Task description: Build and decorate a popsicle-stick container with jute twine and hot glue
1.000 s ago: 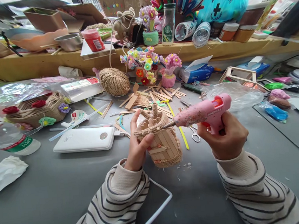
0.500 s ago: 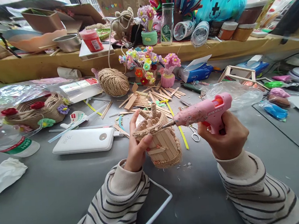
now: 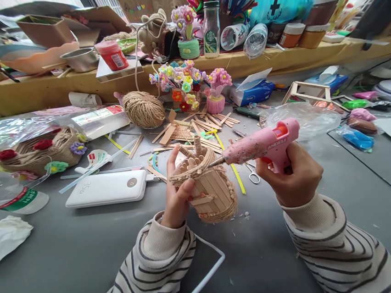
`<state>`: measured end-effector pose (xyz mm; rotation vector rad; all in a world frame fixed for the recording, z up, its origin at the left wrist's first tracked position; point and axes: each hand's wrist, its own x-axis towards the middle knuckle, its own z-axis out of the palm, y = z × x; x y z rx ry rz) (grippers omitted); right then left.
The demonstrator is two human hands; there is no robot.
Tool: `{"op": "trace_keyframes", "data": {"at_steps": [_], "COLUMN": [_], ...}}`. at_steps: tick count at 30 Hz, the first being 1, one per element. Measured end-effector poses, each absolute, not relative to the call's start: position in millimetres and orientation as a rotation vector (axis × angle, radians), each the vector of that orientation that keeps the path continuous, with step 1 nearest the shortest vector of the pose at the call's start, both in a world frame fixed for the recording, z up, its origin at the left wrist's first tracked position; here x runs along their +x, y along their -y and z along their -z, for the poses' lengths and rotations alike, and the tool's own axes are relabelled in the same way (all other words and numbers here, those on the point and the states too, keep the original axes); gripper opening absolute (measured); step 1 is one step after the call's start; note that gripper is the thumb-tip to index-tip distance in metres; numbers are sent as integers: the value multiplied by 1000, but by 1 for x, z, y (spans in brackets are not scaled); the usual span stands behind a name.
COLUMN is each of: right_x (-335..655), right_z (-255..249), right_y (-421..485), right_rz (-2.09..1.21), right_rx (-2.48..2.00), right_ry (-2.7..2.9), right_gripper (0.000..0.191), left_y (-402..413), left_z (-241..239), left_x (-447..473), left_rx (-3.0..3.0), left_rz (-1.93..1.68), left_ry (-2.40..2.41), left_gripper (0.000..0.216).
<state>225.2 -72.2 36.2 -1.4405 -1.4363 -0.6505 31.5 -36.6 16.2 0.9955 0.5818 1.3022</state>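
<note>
A small basket (image 3: 211,193) made of wooden craft sticks, with twine wound round its rim and base, tilts above the table. My left hand (image 3: 177,194) grips it at the left side, thumb in front and fingers behind. My right hand (image 3: 293,178) is wrapped round the handle of a pink hot glue gun (image 3: 262,145). The gun points left, and its metal nozzle is at the basket's twine rim; whether it touches I cannot tell. Two twine-wrapped posts stand up from the basket's top. A white cord (image 3: 211,274) runs below the basket.
Behind the basket lie loose craft sticks (image 3: 188,128), a ball of twine (image 3: 144,109) and scissors (image 3: 253,176). A white power bank (image 3: 106,188) sits to the left, near a plastic bottle (image 3: 24,197). Pipe-cleaner flowers (image 3: 218,79) stand below a crowded shelf (image 3: 174,68). A thin black rod (image 3: 363,162) lies right.
The view has shifted slightly. The basket and glue gun stay together in nearly the same pose, with the nozzle still at the rim. Both grips are unchanged.
</note>
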Motion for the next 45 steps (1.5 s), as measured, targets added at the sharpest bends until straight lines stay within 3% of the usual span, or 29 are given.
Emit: {"op": "trace_keyframes", "data": {"at_steps": [45], "right_x": [229], "right_z": [-33], "right_y": [70], "right_rz": [629], "right_rx": [-1493], "right_ry": [1408], "right_gripper": [26], "left_y": [39], "left_z": [-19], "left_x": [34], "left_rx": [943], "left_rz": [-1310], "left_ry": [-608], "left_gripper": [75]}}
